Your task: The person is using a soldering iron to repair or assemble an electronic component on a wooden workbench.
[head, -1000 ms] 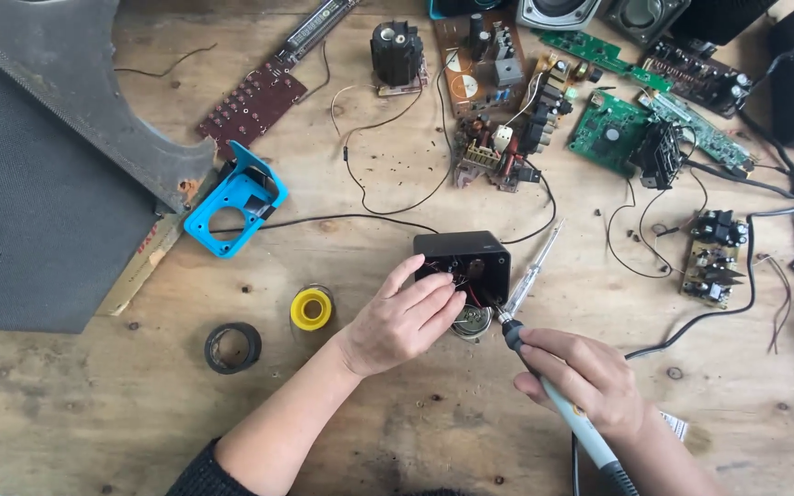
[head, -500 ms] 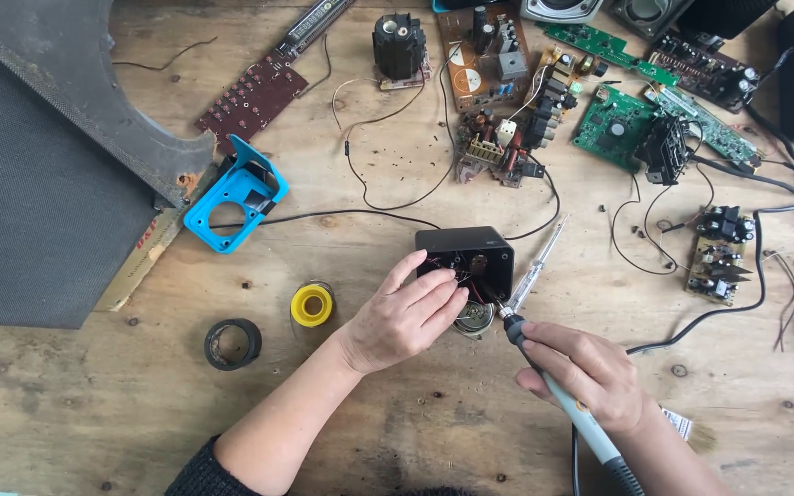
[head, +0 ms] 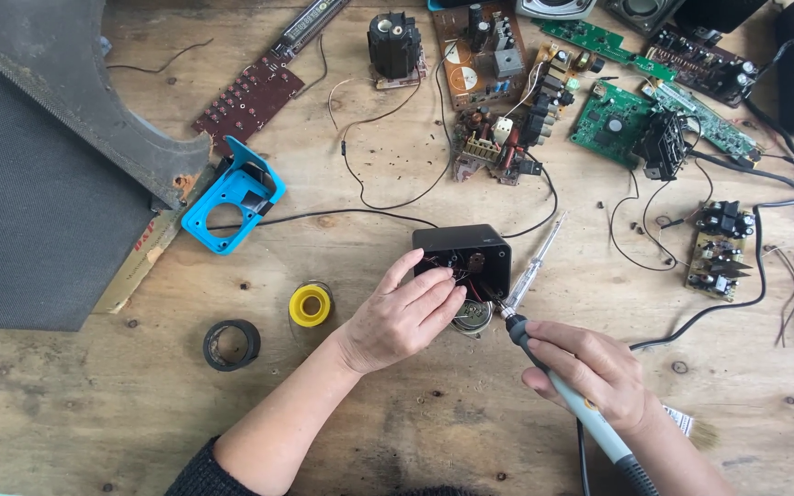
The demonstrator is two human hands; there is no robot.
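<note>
A small black box with its open side facing me lies mid-table, with wires and a round metal part showing inside. My left hand rests on the box's near edge, its fingertips on the wires. My right hand grips a grey soldering iron like a pen, with the tip at the box's lower right corner. A clear-handled screwdriver lies just right of the box.
A yellow solder spool and a black tape roll lie to the left. A blue plastic frame and a large grey speaker panel fill the far left. Several circuit boards and cables crowd the back and right.
Both hands keep their place at the box. The view has drifted slightly, and the iron's tip stays at the box's corner.
</note>
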